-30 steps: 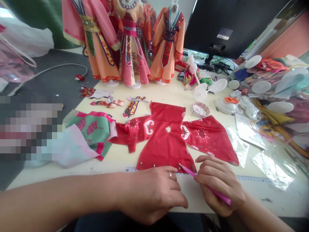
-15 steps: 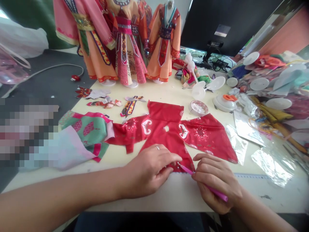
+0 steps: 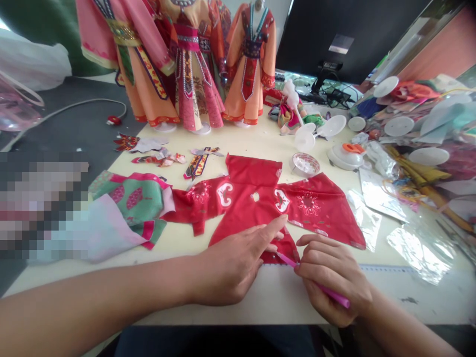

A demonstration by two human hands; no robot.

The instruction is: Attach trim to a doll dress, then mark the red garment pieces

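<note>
A small red doll robe (image 3: 256,198) with wide sleeves lies spread flat on the cream table (image 3: 267,139). My left hand (image 3: 234,260) rests on the robe's lower hem, fingers stretched out and pressing the cloth down. My right hand (image 3: 332,277) is closed around a thin pink tool (image 3: 320,285) whose tip touches the hem right beside my left fingers. A ruler (image 3: 386,270) lies along the table's near edge under the hem.
Dressed doll gowns (image 3: 193,64) stand at the back. A green and pink garment (image 3: 130,208) lies left of the robe, trim scraps (image 3: 163,156) behind it. White doll stands (image 3: 323,131), a small round dish (image 3: 305,164), clear bags (image 3: 416,238) and heaped fabric fill the right. A monitor (image 3: 353,34) stands behind.
My left hand moved forward from the table edge onto the robe's hem and its fingers stretched out. My right hand with the pink tool stayed nearly still.
</note>
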